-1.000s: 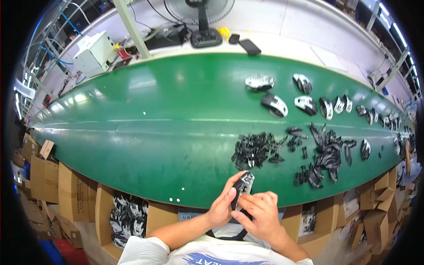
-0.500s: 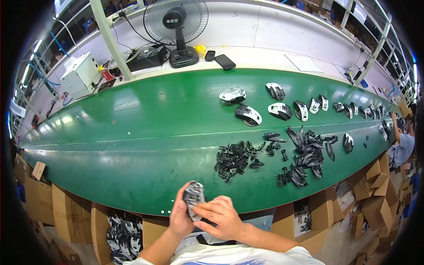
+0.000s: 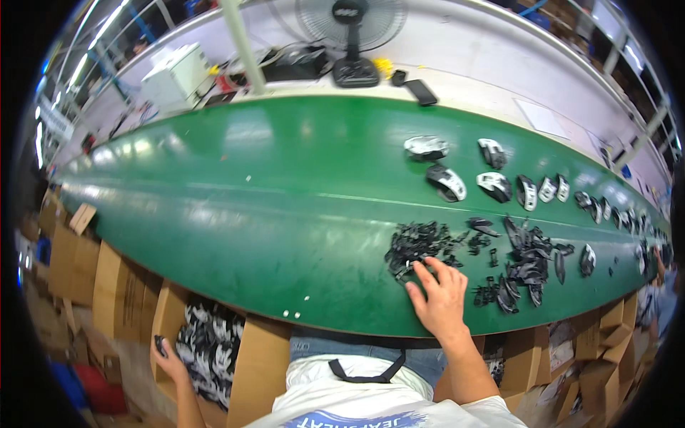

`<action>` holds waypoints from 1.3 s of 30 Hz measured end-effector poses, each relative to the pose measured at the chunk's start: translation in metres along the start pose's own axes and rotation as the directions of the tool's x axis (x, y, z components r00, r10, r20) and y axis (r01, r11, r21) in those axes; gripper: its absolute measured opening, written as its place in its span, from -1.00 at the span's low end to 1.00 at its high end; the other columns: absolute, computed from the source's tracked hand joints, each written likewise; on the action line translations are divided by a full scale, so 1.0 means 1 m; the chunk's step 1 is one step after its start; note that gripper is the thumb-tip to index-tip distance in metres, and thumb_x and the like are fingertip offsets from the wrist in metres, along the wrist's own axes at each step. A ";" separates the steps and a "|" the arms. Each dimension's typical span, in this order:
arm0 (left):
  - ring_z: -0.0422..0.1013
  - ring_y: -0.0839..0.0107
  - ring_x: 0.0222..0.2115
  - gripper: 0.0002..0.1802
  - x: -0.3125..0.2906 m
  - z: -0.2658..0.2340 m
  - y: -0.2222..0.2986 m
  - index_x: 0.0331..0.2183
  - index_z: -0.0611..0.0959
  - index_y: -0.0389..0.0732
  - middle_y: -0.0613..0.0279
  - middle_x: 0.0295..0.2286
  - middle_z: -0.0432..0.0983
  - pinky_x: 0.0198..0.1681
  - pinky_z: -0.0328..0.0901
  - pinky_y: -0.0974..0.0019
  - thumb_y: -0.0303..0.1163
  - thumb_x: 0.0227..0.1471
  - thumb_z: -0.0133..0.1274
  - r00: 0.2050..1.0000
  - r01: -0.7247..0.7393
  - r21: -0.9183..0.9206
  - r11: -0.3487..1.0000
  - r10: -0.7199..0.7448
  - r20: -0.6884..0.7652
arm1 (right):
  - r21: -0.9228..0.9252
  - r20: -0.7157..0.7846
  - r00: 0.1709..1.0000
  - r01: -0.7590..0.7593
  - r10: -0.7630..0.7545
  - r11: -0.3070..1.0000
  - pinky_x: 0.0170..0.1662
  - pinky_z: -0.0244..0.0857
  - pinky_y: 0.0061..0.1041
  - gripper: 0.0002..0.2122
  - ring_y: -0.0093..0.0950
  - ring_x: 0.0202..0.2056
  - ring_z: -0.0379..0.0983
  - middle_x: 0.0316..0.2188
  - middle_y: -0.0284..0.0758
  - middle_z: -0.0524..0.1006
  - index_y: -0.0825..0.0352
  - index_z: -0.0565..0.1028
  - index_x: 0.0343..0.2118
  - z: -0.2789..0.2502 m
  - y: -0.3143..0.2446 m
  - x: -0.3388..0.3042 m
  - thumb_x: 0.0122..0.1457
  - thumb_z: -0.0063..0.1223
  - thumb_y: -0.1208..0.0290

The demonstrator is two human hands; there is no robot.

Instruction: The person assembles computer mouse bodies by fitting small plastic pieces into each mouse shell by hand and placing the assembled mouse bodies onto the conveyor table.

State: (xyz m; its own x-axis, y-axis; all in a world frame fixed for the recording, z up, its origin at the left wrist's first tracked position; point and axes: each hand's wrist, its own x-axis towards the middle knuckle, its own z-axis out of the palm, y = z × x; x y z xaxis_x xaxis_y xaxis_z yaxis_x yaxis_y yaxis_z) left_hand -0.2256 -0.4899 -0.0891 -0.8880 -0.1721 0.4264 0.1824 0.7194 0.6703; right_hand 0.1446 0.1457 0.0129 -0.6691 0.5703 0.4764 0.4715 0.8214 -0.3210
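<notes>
My right hand reaches over the table, its fingers spread at the near edge of a pile of small black plastic parts. Nothing can be made out between its fingertips. Down at the lower left, my left hand is closed on a dark mouse piece, of which little shows. That hand is beside a cardboard box filled with black and white mouse shells. To the right of the small parts lies a heap of black curved mouse covers.
Black and white mouse shells stand in rows along the green table, running to the far right, where another person is partly visible. A fan and a phone are at the back. Cardboard boxes line the near edge.
My hands have parted. The left went down to the box at the left with the mouse piece; the right moved forward and right to the small black parts. The view has shifted.
</notes>
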 end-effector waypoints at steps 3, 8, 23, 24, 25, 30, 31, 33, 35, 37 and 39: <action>0.41 -0.16 0.07 -0.37 -0.038 -0.007 -0.016 0.23 0.51 -0.26 -0.23 0.06 0.49 0.21 0.26 -0.05 -0.12 0.28 0.22 0.996 -0.047 0.384 0.922 0.013 0.090 | 0.013 -0.104 0.994 0.018 -0.017 1.000 0.07 0.26 -0.18 -0.71 -0.26 -0.04 0.51 -0.03 -0.33 0.61 0.15 0.68 -0.09 0.006 0.007 0.003 0.10 0.40 0.45; 0.26 -0.19 0.21 -0.15 -0.088 -0.008 -0.030 0.32 0.40 -0.11 -0.16 0.16 0.36 0.32 0.12 -0.14 -0.13 0.07 0.32 0.934 -0.065 0.592 0.803 -0.161 0.320 | 0.031 -0.131 0.991 0.024 -0.020 0.999 0.02 0.27 -0.25 -0.78 -0.34 -0.15 0.55 -0.12 -0.38 0.63 0.19 0.66 -0.19 0.013 0.014 0.012 0.08 0.40 0.49; 0.34 -0.02 0.20 -0.39 -0.002 0.094 0.118 0.34 0.39 -0.22 -0.16 0.23 0.29 0.30 0.24 -0.03 -0.27 0.37 0.12 0.978 -0.188 -0.015 0.982 0.189 0.089 | 0.149 -0.211 0.974 -0.050 0.081 0.988 -0.03 0.36 -0.26 -0.73 -0.27 -0.10 0.54 -0.10 -0.34 0.63 0.22 0.60 -0.13 0.011 0.036 -0.007 0.09 0.30 0.58; 0.34 0.04 0.20 -0.40 0.005 0.114 0.155 0.34 0.39 -0.21 -0.11 0.23 0.29 0.30 0.24 0.01 -0.31 0.37 0.11 0.970 -0.202 -0.170 0.965 0.221 0.099 | 0.173 -0.238 0.968 -0.040 0.082 0.984 -0.03 0.36 -0.26 -0.72 -0.27 -0.11 0.54 -0.11 -0.34 0.63 0.22 0.60 -0.13 0.012 0.039 -0.005 0.08 0.30 0.59; 0.34 0.10 0.20 -0.41 0.007 0.139 0.198 0.34 0.39 -0.20 -0.06 0.24 0.29 0.30 0.24 0.04 -0.34 0.37 0.11 0.961 -0.201 -0.326 0.924 0.251 0.119 | 0.151 -0.236 0.968 -0.054 0.089 0.987 -0.02 0.37 -0.24 -0.72 -0.25 -0.12 0.55 -0.12 -0.32 0.61 0.24 0.60 -0.11 0.007 0.041 -0.005 0.09 0.29 0.60; 0.35 0.26 0.14 -0.42 -0.030 0.220 0.395 0.31 0.43 -0.19 0.10 0.16 0.41 0.27 0.21 0.18 -0.38 0.33 0.11 0.778 -0.375 -0.523 0.765 0.567 0.271 | 0.294 -0.257 0.948 -0.108 0.187 0.950 0.00 0.39 -0.19 -0.70 -0.21 -0.08 0.54 -0.11 -0.29 0.59 0.29 0.59 -0.07 0.014 0.042 0.000 0.12 0.30 0.59; 0.35 0.26 0.16 -0.44 -0.050 0.239 0.437 0.28 0.47 -0.21 0.09 0.15 0.42 0.28 0.21 0.18 -0.38 0.31 0.13 0.705 -0.368 -0.599 0.711 0.633 0.319 | 0.259 -0.258 0.949 -0.112 0.181 0.959 0.00 0.39 -0.20 -0.70 -0.23 -0.08 0.54 -0.11 -0.30 0.60 0.27 0.60 -0.06 0.013 0.044 -0.001 0.11 0.30 0.59; 0.41 0.20 0.18 -0.50 -0.077 0.285 0.494 0.21 0.56 -0.24 0.05 0.11 0.48 0.28 0.27 0.15 -0.37 0.27 0.17 0.512 -0.413 -0.683 0.603 0.774 0.373 | 0.168 -0.260 0.953 -0.114 0.155 0.979 -0.02 0.35 -0.24 -0.70 -0.28 -0.09 0.51 -0.11 -0.33 0.60 0.24 0.62 -0.07 0.007 0.046 -0.002 0.11 0.32 0.55; 0.43 0.14 0.16 -0.49 -0.113 0.332 0.555 0.18 0.57 -0.24 -0.01 0.10 0.48 0.30 0.29 0.12 -0.34 0.24 0.19 0.324 -0.405 -0.766 0.499 0.862 0.390 | 0.140 -0.249 0.955 -0.131 0.163 0.982 -0.03 0.34 -0.25 -0.72 -0.29 -0.10 0.51 -0.11 -0.34 0.60 0.23 0.63 -0.09 0.007 0.054 -0.010 0.12 0.32 0.53; 0.39 0.06 0.20 -0.38 -0.140 0.380 0.606 0.24 0.51 -0.23 -0.07 0.13 0.45 0.32 0.27 0.08 -0.22 0.23 0.21 0.254 -0.371 -0.767 0.523 0.852 0.458 | 0.107 -0.241 0.958 -0.135 0.157 0.985 -0.04 0.32 -0.26 -0.74 -0.30 -0.11 0.50 -0.11 -0.34 0.60 0.22 0.63 -0.10 0.006 0.056 -0.013 0.13 0.32 0.50; 0.27 -0.04 0.29 -0.16 -0.149 0.428 0.648 0.35 0.37 -0.20 -0.15 0.23 0.34 0.38 0.18 0.02 -0.02 0.20 0.23 0.276 -0.434 -0.695 0.573 0.819 0.503 | 0.098 -0.281 0.928 -0.225 0.244 0.969 -0.04 0.31 -0.25 -0.78 -0.30 -0.11 0.49 -0.11 -0.35 0.60 0.21 0.65 -0.13 0.004 0.048 -0.006 0.14 0.34 0.43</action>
State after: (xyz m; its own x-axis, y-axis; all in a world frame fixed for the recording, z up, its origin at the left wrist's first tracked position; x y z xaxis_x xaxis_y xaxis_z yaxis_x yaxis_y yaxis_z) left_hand -0.1557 0.2897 0.0217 -0.3076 0.8802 0.3615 0.7835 0.0187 0.6211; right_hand 0.1693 0.1813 -0.0085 -0.3452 0.7268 0.5939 0.5514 0.6691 -0.4983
